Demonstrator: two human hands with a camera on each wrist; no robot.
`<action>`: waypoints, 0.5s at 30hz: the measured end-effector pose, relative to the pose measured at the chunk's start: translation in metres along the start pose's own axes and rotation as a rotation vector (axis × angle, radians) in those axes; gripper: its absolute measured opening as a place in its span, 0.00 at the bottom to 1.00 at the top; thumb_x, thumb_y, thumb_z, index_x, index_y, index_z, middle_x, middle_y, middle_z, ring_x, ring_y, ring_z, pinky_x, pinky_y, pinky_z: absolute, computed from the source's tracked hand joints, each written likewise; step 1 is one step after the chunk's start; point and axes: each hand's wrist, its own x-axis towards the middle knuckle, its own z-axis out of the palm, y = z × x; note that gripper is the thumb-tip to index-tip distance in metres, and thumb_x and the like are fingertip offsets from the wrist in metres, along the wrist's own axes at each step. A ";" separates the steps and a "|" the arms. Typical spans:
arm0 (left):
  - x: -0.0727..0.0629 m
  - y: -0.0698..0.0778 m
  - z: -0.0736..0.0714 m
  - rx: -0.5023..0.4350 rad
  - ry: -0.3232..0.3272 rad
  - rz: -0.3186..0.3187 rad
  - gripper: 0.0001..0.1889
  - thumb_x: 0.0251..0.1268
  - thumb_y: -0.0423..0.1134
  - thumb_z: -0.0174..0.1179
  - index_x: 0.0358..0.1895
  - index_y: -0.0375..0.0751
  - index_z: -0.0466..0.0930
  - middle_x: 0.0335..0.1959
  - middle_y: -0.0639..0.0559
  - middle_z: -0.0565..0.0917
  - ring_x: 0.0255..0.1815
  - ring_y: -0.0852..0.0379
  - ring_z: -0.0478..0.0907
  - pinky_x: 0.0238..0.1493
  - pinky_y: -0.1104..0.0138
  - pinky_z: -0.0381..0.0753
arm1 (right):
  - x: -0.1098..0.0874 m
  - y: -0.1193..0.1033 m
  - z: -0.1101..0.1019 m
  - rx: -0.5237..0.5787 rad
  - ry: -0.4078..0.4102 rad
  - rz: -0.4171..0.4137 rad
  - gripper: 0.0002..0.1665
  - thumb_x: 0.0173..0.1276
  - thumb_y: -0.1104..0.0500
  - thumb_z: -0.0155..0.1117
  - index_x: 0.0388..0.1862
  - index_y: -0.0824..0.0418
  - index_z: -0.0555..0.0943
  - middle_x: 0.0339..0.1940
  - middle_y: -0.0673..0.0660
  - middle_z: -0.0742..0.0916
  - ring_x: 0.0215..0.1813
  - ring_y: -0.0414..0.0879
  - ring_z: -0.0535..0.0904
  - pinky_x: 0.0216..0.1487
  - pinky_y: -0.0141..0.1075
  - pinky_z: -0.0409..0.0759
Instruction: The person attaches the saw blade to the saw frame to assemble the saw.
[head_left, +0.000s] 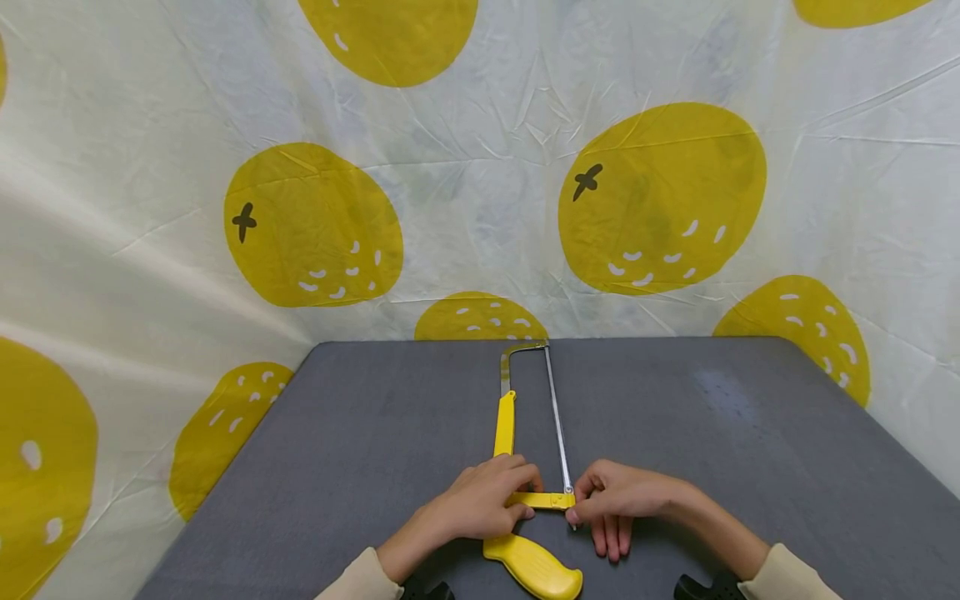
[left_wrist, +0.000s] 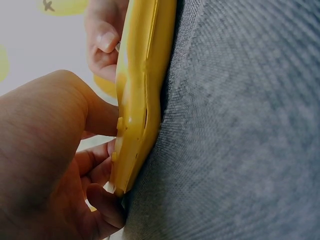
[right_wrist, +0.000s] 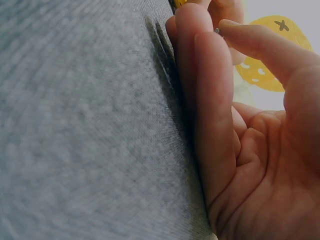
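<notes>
Hacksaw (head_left: 505,423) on grey tabletop (head_left: 675,417), left hand (head_left: 483,502), fingers (head_left: 528,473) clamped round its yellow frame (head_left: 542,500), right hand (head_left: 626,493) pinching its metal tip (right_wrist: 217,31)

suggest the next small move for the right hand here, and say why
I'd probably try a slight turn of the small metal piece pinched by the right hand. That pinch is at the end of the yellow bracket, where the blade meets it, and the left hand holds the hacksaw frame, which should help steady it.
</notes>
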 end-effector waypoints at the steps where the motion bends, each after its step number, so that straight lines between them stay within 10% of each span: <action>1: 0.000 0.000 0.000 -0.001 -0.002 -0.002 0.08 0.68 0.45 0.67 0.45 0.63 0.80 0.38 0.67 0.74 0.37 0.69 0.68 0.32 0.72 0.69 | 0.000 0.000 0.000 0.001 -0.001 -0.001 0.23 0.75 0.55 0.64 0.42 0.79 0.79 0.20 0.52 0.88 0.19 0.36 0.85 0.20 0.30 0.80; 15: -0.001 -0.003 0.004 0.014 -0.002 -0.002 0.08 0.68 0.46 0.67 0.46 0.63 0.80 0.36 0.67 0.73 0.37 0.68 0.68 0.32 0.71 0.69 | 0.001 0.005 0.002 -0.015 0.003 -0.008 0.18 0.75 0.56 0.64 0.40 0.73 0.81 0.21 0.53 0.89 0.19 0.37 0.85 0.20 0.30 0.80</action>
